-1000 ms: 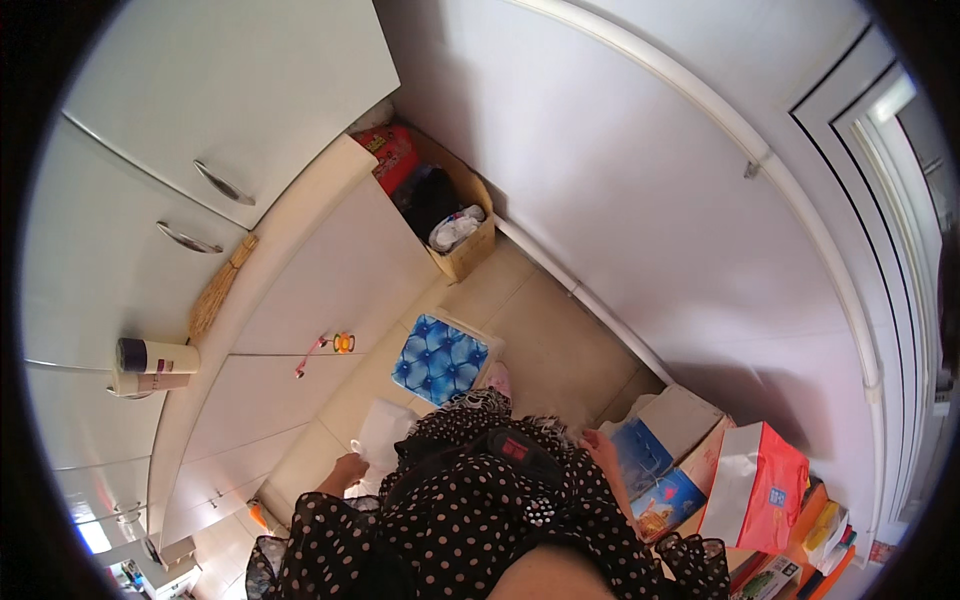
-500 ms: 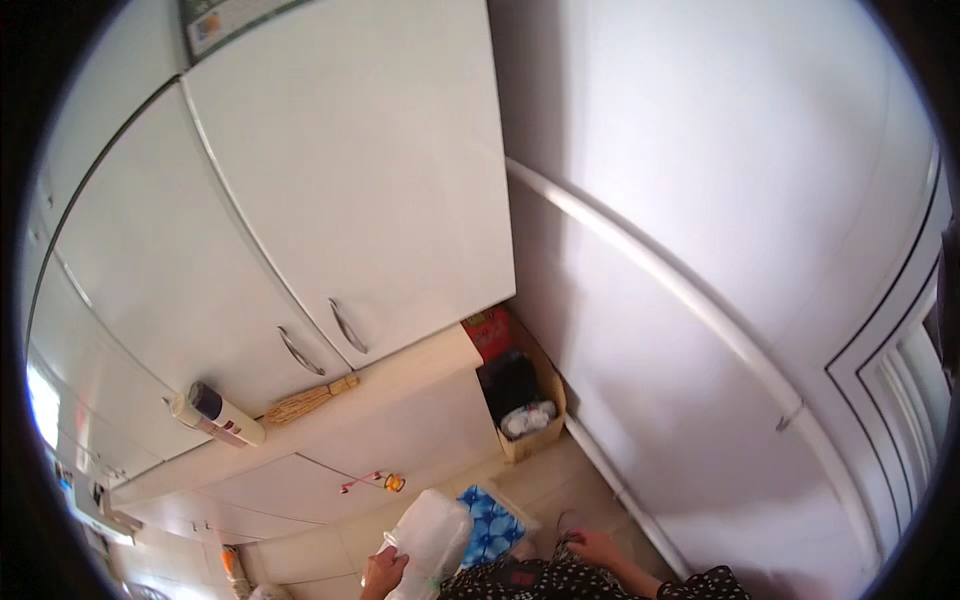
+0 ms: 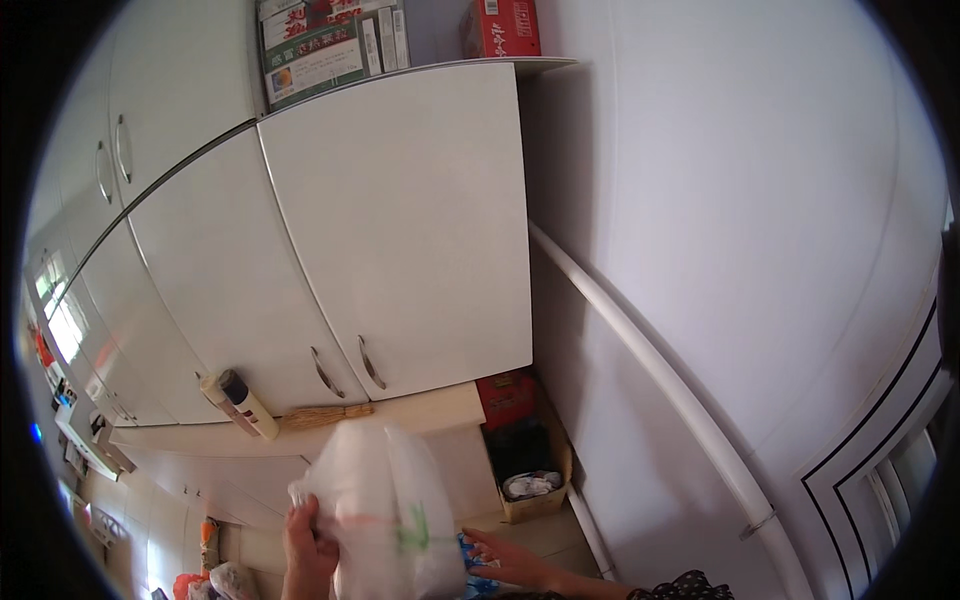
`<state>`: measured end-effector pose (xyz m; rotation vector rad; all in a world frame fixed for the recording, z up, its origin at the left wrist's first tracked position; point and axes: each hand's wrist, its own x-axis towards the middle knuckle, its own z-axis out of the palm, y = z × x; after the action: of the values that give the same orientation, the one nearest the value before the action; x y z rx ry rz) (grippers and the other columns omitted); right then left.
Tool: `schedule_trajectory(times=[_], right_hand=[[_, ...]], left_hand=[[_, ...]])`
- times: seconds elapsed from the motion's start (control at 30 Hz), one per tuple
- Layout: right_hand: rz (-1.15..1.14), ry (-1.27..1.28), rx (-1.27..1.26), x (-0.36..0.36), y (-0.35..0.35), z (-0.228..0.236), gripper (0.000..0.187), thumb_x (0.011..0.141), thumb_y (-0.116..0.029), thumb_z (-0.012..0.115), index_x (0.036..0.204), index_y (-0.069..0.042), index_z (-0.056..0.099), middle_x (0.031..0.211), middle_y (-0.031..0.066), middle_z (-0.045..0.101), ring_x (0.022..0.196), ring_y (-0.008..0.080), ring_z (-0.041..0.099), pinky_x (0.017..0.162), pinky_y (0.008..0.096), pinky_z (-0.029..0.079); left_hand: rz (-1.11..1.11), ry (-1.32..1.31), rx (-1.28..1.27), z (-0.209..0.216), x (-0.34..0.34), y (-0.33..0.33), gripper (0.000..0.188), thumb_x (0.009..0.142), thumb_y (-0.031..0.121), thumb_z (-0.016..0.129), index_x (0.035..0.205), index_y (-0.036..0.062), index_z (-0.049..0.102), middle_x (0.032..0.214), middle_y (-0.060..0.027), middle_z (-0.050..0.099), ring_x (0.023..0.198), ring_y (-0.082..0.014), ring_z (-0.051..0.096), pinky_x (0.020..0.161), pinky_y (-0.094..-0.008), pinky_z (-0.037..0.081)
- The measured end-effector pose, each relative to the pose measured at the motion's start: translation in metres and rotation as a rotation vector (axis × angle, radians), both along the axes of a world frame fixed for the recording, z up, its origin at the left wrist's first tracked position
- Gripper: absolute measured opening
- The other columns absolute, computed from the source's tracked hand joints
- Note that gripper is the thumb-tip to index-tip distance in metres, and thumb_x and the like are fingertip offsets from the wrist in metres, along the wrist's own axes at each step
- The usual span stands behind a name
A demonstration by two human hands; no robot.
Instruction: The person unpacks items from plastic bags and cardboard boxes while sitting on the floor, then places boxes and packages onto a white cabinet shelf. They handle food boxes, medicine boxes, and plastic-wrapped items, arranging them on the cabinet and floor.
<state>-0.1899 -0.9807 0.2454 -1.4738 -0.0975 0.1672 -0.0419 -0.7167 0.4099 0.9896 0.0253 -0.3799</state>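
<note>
My left hand (image 3: 308, 545) grips the left edge of a bulky white plastic bag (image 3: 385, 490), its fingers closed on the plastic. The bag is raised in front of the low counter, has green and faint reddish print, and hides what is in it. My right hand (image 3: 508, 562) comes in from the right, beside the bag's lower right side. Its fingers point left and look apart, with nothing plainly held between them. Partly covered by the bag and this hand is a blue patterned thing (image 3: 466, 552), whose kind I cannot make out.
White cabinets (image 3: 400, 240) hang above a low counter (image 3: 440, 408) bearing two cylinders (image 3: 240, 405) and a straw whisk (image 3: 325, 415). An open cardboard box (image 3: 540, 505) stands in the corner near a white pipe (image 3: 660, 350). Several bags (image 3: 232, 578) sit on the floor at the lower left.
My left hand has lifted the white bag up and toward the counter. My right hand has moved left, closer to the bag. The view has tilted upward, showing boxes atop the cabinet.
</note>
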Motion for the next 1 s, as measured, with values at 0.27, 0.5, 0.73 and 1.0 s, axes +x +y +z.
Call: schedule_trajectory(times=[0.27,0.5,0.73,1.0], right_hand=[[-0.323,-0.583,0.196,0.014,0.021,0.057,0.091,0.073,-0.039,0.079,0.143,-0.006,0.031,0.131,0.0113,0.047,0.111,0.0220,0.050,0.083,0.0369,0.046],[-0.462,-0.766,0.388,0.049,0.041,0.090,0.106,0.078,-0.020,0.077,0.149,-0.008,-0.001,0.151,0.0156,0.019,0.132,0.0282,0.034,0.107,0.0436,0.031],[-1.116,-1.060,-0.622,0.069,-0.019,0.148,0.099,0.074,-0.031,0.078,0.145,-0.005,0.013,0.142,0.0150,0.032,0.129,0.0290,0.037,0.107,0.0452,0.031],[-1.367,-1.377,-0.522,0.084,-0.157,0.325,0.097,0.073,-0.025,0.078,0.145,-0.002,0.017,0.142,0.0137,0.033,0.130,0.0256,0.035,0.105,0.0403,0.034]], left_hand=[[0.065,-0.234,-0.282,0.087,0.002,-0.061,0.009,0.091,0.020,0.057,0.089,0.0127,0.053,0.061,0.0033,0.050,0.037,-0.0047,0.030,0.031,-0.0199,0.022],[-0.231,-0.413,-0.299,0.133,-0.021,-0.082,0.013,0.088,0.012,0.055,0.101,0.0112,0.055,0.070,0.0015,0.054,0.046,-0.0066,0.041,0.037,-0.0225,0.030],[-0.535,-0.976,-0.202,0.189,-0.035,-0.124,0.027,0.086,0.011,0.054,0.112,0.0018,0.050,0.087,-0.0044,0.055,0.074,-0.0145,0.052,0.063,-0.0317,0.044],[-0.702,-1.004,-0.477,0.349,0.007,-0.279,0.015,0.088,0.026,0.055,0.087,0.0111,0.051,0.061,0.0006,0.047,0.041,-0.0091,0.042,0.035,-0.0242,0.031]])
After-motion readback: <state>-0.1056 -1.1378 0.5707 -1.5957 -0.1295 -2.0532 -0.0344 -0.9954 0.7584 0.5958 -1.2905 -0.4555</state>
